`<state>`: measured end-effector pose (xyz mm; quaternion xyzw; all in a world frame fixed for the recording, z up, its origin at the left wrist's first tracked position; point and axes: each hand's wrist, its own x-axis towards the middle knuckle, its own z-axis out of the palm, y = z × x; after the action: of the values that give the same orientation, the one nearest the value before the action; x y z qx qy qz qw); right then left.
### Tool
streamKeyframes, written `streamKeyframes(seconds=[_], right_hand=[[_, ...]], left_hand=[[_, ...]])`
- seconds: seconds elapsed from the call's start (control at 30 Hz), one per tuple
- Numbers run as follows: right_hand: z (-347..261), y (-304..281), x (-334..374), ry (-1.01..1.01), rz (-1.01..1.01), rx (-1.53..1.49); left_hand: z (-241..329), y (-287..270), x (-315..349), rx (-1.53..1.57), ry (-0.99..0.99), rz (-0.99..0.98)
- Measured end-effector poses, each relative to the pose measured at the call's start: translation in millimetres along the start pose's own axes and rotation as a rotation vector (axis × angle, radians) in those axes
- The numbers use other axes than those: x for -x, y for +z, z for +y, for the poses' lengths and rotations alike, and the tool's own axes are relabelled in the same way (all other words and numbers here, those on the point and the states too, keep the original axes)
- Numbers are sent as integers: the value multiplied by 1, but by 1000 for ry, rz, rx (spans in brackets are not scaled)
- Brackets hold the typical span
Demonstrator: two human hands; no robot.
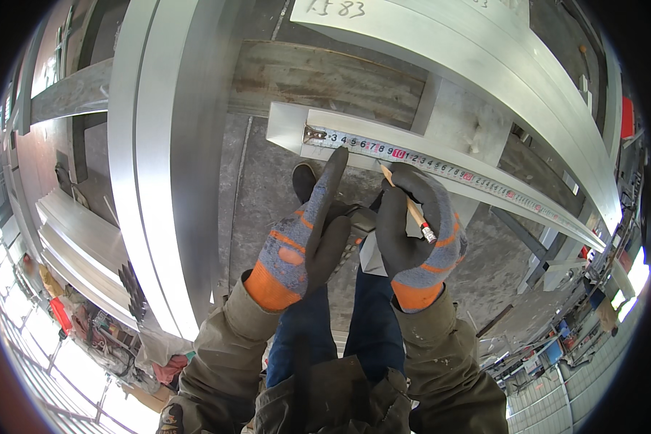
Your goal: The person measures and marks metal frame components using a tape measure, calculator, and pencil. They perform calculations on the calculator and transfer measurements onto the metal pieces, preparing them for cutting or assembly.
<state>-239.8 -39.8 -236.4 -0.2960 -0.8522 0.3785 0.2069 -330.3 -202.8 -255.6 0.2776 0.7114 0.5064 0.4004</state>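
A steel tape measure blade (434, 165) lies stretched along a pale metal profile (285, 123), its hooked end near the profile's left end. My right hand (423, 239), in a grey and orange glove, grips a wooden pencil (415, 210) whose tip points at the tape's lower edge. My left hand (304, 242), gloved alike, rests its outstretched index finger at the tape's edge near the hook. Its other fingers curl by a dark object (362, 217) between the hands, mostly hidden; I cannot make out what it is.
Long silvery metal profiles (148, 145) run along my left. Another wide profile (441, 43) with handwriting crosses beyond the tape. Stacked metal lengths (79, 253) lie farther left, near a heap of cloths (163, 362). A dark shoe (304, 181) shows below on the grey floor.
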Motion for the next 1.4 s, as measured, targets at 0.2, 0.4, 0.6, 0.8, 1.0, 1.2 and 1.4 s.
streamKeyframes(seconds=[0.2, 0.4, 0.6, 0.8, 1.0, 1.2, 1.4], right_hand=[[-1, -15, 5, 56, -130, -108], [-5, -38, 25, 259, 94, -210], [-4, -75, 62, 520, 104, -309], [2, -89, 98, 717, 113, -303], [8, -99, 111, 669, 65, -216], [20, -104, 113, 669, 76, -158], [39, -103, 117, 775, 148, -216]], left_hand=[[10, -3, 0, 153, -160, -11], [31, -5, 8, 309, -305, 49], [32, 9, 13, 25, -162, 10], [21, 39, 15, -3, -90, -32], [28, 59, 8, -110, 105, -19], [20, 81, 6, 97, -159, -29], [1, 101, -11, 160, -36, -30]])
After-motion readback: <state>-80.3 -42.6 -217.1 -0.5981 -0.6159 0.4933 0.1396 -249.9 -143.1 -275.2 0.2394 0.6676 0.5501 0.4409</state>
